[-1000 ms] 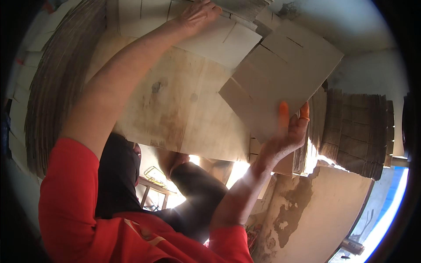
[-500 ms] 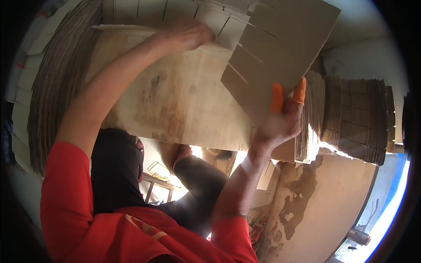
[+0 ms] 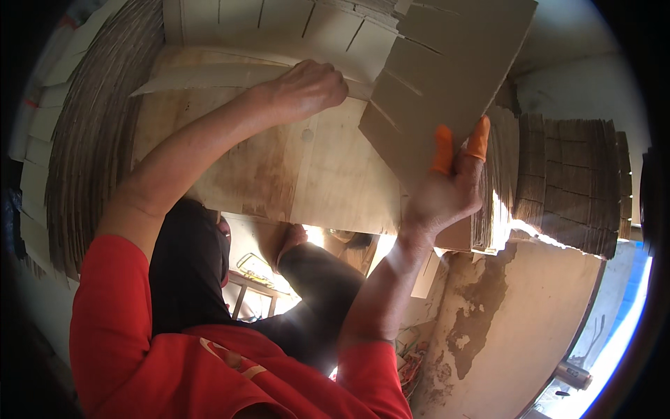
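Note:
My left hand (image 3: 311, 89) is closed over the far part of the wooden board, its fingers curled round a long thin cardboard strip (image 3: 209, 77). The strip reaches out to the left past my forearm; its grip point is hidden by the hand. Higher and to the right, my right hand (image 3: 450, 185) grips a grey-brown slotted cardboard sheet (image 3: 453, 77) by its lower edge. Orange finger covers (image 3: 478, 140) sit on two of its digits. The sheet stands tilted, with several slots cut along its left edge. Whether it is one sheet or more I cannot tell.
The wooden board (image 3: 335, 174) lies before me. A tall stack of cardboard pieces (image 3: 91, 140) lines the left side. More slotted cardboard stacks (image 3: 572, 181) stand at the right, beside a stained wall panel (image 3: 516, 307). Slotted cardboard (image 3: 286, 21) stands at the far edge.
My left hand has come slightly nearer, and the cardboard strip has moved nearer with it. The right hand and its slotted sheet have barely shifted.

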Action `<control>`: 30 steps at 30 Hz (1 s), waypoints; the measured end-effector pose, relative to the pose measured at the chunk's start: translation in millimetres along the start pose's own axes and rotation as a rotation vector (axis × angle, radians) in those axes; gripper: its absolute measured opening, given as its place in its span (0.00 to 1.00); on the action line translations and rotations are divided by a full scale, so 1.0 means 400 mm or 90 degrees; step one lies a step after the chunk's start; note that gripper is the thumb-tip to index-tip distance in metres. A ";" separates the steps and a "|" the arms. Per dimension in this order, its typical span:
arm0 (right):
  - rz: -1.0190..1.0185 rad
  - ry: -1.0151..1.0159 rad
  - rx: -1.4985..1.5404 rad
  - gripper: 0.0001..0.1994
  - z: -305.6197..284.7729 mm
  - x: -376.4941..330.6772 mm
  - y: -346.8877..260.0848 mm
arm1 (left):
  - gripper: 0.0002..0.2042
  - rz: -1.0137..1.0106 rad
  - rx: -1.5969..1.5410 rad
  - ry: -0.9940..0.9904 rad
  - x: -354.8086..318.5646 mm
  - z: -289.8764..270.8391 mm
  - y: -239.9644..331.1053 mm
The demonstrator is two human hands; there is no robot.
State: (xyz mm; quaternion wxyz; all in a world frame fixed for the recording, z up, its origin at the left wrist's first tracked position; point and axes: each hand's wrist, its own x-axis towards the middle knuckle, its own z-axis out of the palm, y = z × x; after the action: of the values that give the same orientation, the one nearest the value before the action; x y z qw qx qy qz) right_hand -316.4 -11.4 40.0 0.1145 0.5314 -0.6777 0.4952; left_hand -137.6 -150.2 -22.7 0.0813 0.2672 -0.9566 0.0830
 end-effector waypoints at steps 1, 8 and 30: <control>0.013 -0.010 0.004 0.24 0.002 -0.003 0.001 | 0.04 0.008 -0.008 0.022 0.000 -0.011 0.015; -0.024 0.004 -0.042 0.24 0.045 -0.021 0.042 | 0.09 0.066 -0.058 0.061 -0.015 -0.106 0.135; 0.084 -0.215 -0.006 0.40 0.060 -0.100 0.064 | 0.21 -0.063 -0.403 0.170 -0.032 -0.180 0.080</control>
State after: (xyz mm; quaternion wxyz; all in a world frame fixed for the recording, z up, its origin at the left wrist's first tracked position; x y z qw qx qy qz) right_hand -312.6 -7.5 -13.0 -0.0312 0.5605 -0.7233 0.4022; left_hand -135.5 -102.1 40.9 0.2886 0.2615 -0.9018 -0.1874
